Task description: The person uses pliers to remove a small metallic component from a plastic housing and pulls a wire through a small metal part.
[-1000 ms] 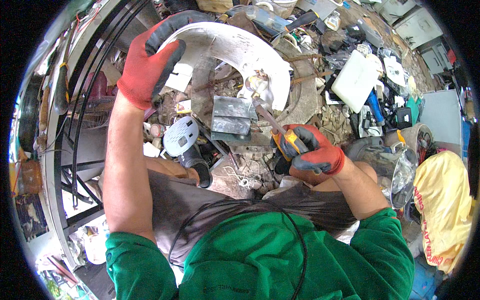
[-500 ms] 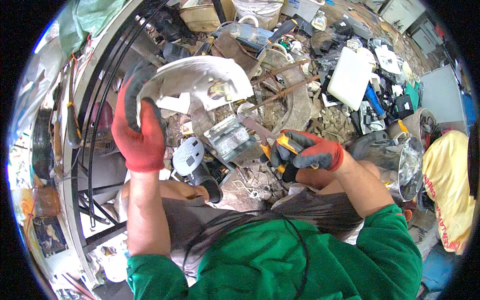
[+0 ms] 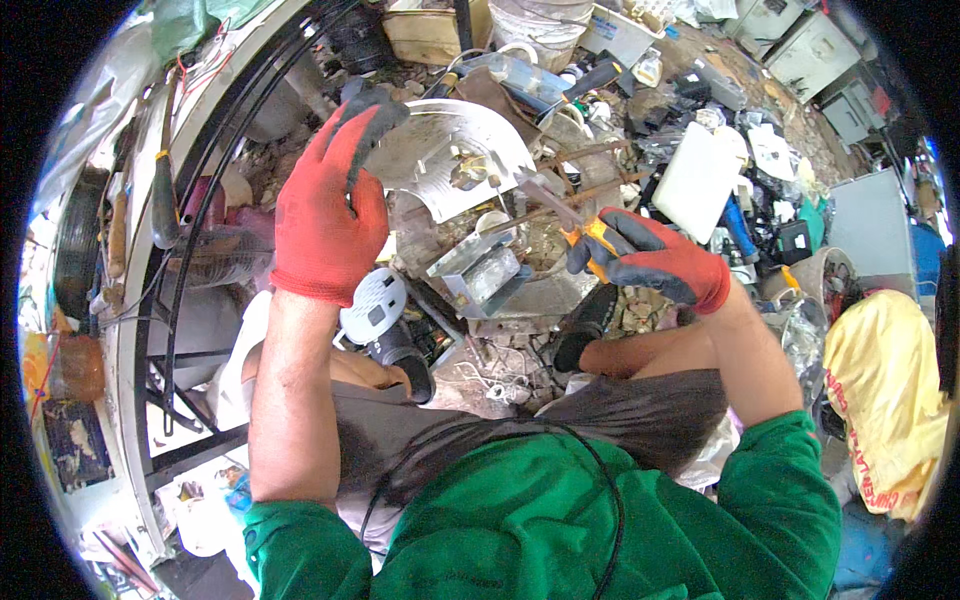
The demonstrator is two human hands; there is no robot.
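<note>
- Left hand (image 3: 325, 205), in a red glove with grey fingers, is clamped on the left rim of the white curved metal plate (image 3: 450, 150), fingers wrapped over the edge, holding it up and tilted toward the face.
- The plate sits right against that palm and spreads to the hand's right; a small brass-coloured fitting (image 3: 468, 172) shows near its middle.
- Right hand (image 3: 645, 262), gloved the same way, is closed tight round the yellow-and-black handle of a screwdriver (image 3: 560, 215).
- The screwdriver's shaft runs up and left from that fist, its tip landing at the plate's right side, close by the fitting; whether it touches I cannot tell.
- So the plate lies between the two hands: gripped on the left, met by the tool from the right.
- Just below the plate rests a small grey metal box (image 3: 485, 278), and left of that a round white disc (image 3: 372, 308) near the left wrist.
- Further out, scrap everywhere: a flat white panel (image 3: 697, 180) to the upper right, a yellow bag (image 3: 885, 385) at the far right.
- Against half a second back: the left hand has shifted right and up with the plate, and the plate has turned, its inner face and fitting now open to view.
- The right hand has risen, bringing the tool up to the plate.
</note>
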